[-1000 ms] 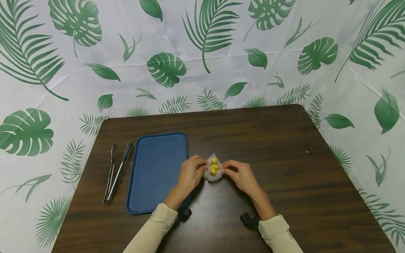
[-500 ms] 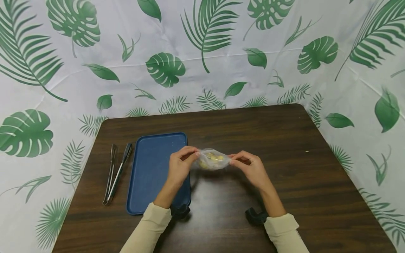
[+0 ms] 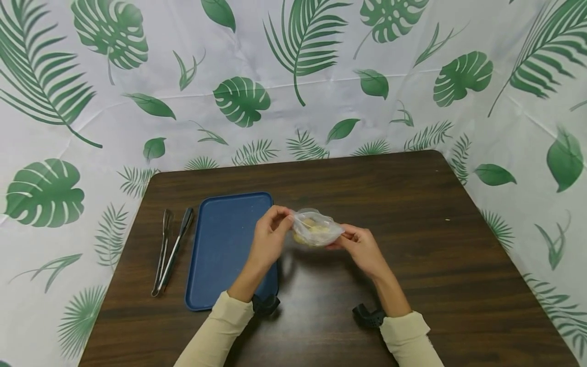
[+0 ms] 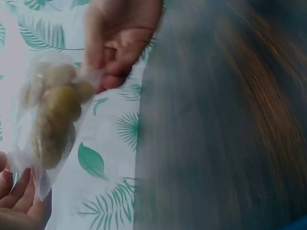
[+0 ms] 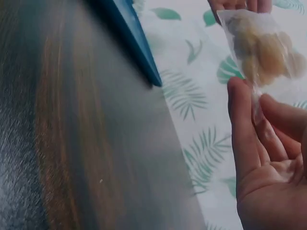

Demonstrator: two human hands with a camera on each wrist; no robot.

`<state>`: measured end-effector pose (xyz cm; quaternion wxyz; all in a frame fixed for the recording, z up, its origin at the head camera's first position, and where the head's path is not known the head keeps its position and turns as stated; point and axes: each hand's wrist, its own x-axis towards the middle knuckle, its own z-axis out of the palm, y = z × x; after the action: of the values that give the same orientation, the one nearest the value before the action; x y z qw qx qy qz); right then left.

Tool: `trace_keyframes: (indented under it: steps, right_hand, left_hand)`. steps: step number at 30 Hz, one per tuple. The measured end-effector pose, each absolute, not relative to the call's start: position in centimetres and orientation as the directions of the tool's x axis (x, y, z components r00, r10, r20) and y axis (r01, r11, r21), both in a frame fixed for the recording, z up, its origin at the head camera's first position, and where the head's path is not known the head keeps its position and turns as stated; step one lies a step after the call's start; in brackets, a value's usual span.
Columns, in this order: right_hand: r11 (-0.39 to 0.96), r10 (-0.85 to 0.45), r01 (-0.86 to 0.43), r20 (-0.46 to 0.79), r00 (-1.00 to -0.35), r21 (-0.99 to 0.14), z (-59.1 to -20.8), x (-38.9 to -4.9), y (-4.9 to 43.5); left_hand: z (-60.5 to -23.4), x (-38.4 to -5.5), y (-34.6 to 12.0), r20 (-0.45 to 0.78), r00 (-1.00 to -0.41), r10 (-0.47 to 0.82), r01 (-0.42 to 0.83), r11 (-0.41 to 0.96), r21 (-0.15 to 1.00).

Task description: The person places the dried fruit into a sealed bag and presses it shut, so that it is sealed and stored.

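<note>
A small clear plastic bag (image 3: 317, 228) with several rounded yellow pieces (image 4: 64, 103) inside hangs between both hands, above the table. My left hand (image 3: 270, 232) pinches its left corner between thumb and fingers. On the other side, my right hand (image 3: 359, 250) pinches the right end, with the thumb and index finger closed on the plastic in the right wrist view. The yellow pieces look blurred through the film, so their exact kind is unclear. In the left wrist view the bag (image 4: 43, 158) stretches from the lower hand to the upper one.
A blue tray (image 3: 224, 255) lies on the dark wooden table (image 3: 390, 193), left of the bag. Metal tongs (image 3: 169, 260) rest to the tray's left. A tiny pale speck (image 3: 447, 219) is on the table at right. Leaf-patterned cloth (image 3: 312, 92) hangs behind.
The bag was held close with its yellow pieces clearly showing; it was raised and stretched sideways as the hands moved apart. Now it is tilted, its right end slightly lower.
</note>
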<state>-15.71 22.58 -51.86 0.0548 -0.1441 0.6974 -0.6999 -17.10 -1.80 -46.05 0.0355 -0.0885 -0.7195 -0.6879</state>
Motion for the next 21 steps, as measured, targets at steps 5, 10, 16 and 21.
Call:
trace_keyframes:
  steps: [5,10,16,21]
  right_hand:
    - [-0.032,-0.222,-0.084,0.089,-0.971,-0.996,-51.2,-15.5,22.0]
    - [-0.017,-0.190,-0.073,0.075,-0.979,-0.997,-50.7,-15.5,22.0]
    - [-0.012,-0.164,-0.112,0.113,-0.980,-0.994,-50.7,-15.4,22.0]
    - [0.201,-0.117,-0.261,0.241,-0.963,-0.944,-51.5,-15.1,21.3]
  left_hand:
    - [-46.4,-17.1,-1.7,0.192,-0.973,0.127,0.201,0.060,0.978]
    - [-46.9,-17.2,-1.7,0.285,-0.948,0.144,0.302,0.119,0.946]
    - [-46.5,-17.8,-1.8,0.450,-0.891,0.052,0.453,0.166,0.876]
    - [-45.6,-18.7,-2.0,0.490,-0.872,-0.018,0.480,0.174,0.860]
